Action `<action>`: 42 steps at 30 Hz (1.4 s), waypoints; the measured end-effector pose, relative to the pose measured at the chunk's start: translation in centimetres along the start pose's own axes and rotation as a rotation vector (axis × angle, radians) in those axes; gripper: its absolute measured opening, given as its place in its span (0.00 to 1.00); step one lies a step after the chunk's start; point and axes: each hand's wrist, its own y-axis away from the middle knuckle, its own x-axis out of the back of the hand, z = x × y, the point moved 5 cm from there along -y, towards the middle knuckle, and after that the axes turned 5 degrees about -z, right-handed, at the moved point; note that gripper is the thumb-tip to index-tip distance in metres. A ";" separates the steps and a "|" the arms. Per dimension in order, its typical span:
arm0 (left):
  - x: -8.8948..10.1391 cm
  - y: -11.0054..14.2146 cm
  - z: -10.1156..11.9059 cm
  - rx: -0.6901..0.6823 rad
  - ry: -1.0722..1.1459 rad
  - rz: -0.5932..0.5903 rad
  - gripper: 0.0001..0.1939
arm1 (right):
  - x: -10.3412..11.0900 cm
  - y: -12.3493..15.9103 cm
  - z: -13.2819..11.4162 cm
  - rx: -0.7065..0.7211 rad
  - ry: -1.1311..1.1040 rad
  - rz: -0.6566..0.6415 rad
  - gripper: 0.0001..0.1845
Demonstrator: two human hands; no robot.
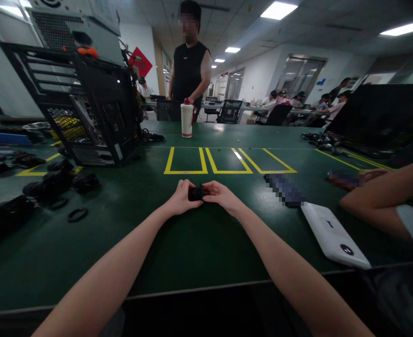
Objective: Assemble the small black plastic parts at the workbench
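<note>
Over the green table (195, 248), a small black cylindrical object (196, 193) is held between my two hands. My left hand (181, 196) is closed around its left side, thumb below and fingers above. On the other side, my right hand (220, 194) pinches its right end, where a wider dark rim shows. The object's exact kind is too dark and small to make out, and my fingers hide part of it. Left of my hands, a black ring (77, 214) lies flat beside several black items (57, 180).
An open computer case (111, 110) stands at back left. Yellow tape outlines (185, 172) lie ahead of my hands, with a white tumbler (187, 120) beyond. To the right are a phone (285, 189), a white power bank (333, 234) and another person's arm (385, 201). Someone (188, 70) stands across the table.
</note>
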 end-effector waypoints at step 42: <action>0.1 0.1 0.3 0.048 0.034 -0.038 0.22 | -0.2 0.1 -0.9 0.026 0.026 0.028 0.17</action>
